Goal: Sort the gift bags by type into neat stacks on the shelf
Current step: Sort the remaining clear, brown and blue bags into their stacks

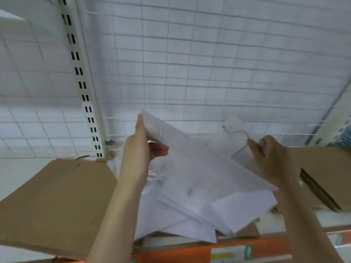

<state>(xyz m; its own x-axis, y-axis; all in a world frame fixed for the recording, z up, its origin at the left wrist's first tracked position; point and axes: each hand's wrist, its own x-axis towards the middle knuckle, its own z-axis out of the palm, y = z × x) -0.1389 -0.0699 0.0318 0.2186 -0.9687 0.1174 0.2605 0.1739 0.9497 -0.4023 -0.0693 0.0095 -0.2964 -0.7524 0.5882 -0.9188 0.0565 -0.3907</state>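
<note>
My left hand (pixel 144 147) and right hand (pixel 269 158) pinch a flat white paper gift bag (pixel 199 160); the loose white pile (pixel 190 211) beneath could slide off.

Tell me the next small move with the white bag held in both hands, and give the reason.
Probably lower the white bag flat onto the white pile and square its edges. The left hand grips its top left corner and the right hand holds its right side, so it hangs tilted above that pile, which lies fanned out unevenly between the brown stacks.
</note>
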